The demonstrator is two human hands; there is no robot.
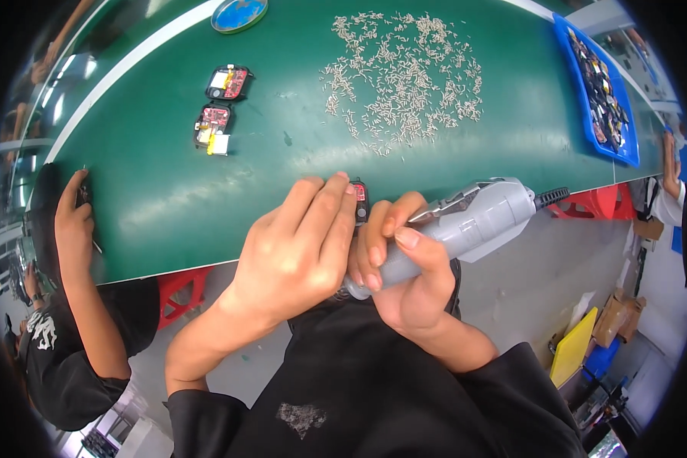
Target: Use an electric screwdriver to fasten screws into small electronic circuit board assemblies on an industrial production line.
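Head camera: a worker's left hand point(294, 248) is resting over a black-cased circuit-board unit point(361, 204) near the front edge of the green tabletop point(160, 206), seemingly steadying it, though whether its fingers are gripping cannot be told. The right hand point(424, 286) is clasping a corded grey electric screwdriver point(477, 229), perhaps cradling its body for control, while small metal screws point(412, 99) are lying scattered beyond, apparently within easy reach.

A light-grey, cylindrical power tool point(473, 229) with a metal lever along its side is being held aslant right of the frame's centre, its black ribbed cord end being pointed toward the right. Near the centre, a small black-cased device point(361, 202) is being partly covered, its red circuit board being left exposed.
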